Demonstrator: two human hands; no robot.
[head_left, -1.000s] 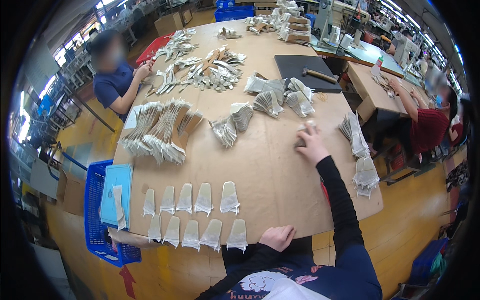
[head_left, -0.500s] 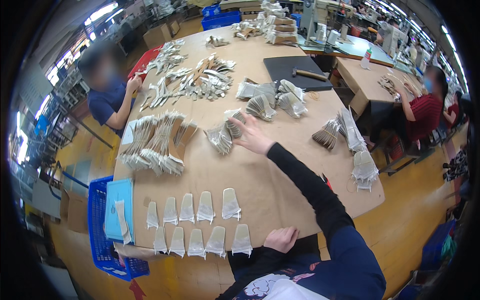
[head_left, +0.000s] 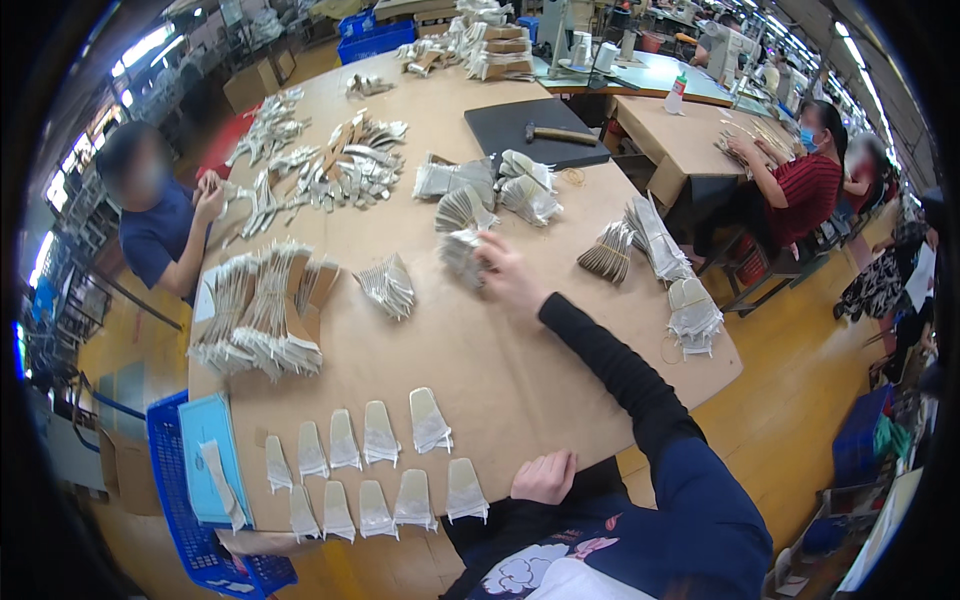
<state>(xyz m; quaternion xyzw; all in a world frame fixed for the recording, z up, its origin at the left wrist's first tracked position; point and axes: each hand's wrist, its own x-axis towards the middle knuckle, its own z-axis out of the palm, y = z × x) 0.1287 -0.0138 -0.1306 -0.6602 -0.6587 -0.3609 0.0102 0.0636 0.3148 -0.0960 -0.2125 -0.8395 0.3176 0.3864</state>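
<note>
My right hand (head_left: 512, 272) reaches over the middle of the table, slightly blurred, its fingers closed round a small stack of grey-white fabric pieces (head_left: 461, 258). Just beyond that stack, a fanned stack (head_left: 466, 211) of similar pieces lies close to or against it. Another fanned stack (head_left: 386, 286) rests alone to the left. At the near table edge my left hand (head_left: 544, 477) is curled into a loose fist, with nothing visible in it. Left of this fist, tapered beige-and-white pieces (head_left: 430, 420) are laid out in two rows.
Large bundles (head_left: 262, 310) stand at left, above a blue basket (head_left: 168, 480) with a light-blue box lid (head_left: 203, 450). A hammer (head_left: 560, 133) lies on a black board (head_left: 500, 125). More stacks (head_left: 693, 315) lie right. A co-worker (head_left: 160, 215) handles pieces at left; another (head_left: 800, 180) sits right.
My right hand has closed on a stack and moved it rightward, apart from the fanned stack it was beside, towards the stacks farther back. The whole view has shifted. My left hand stays at the edge.
</note>
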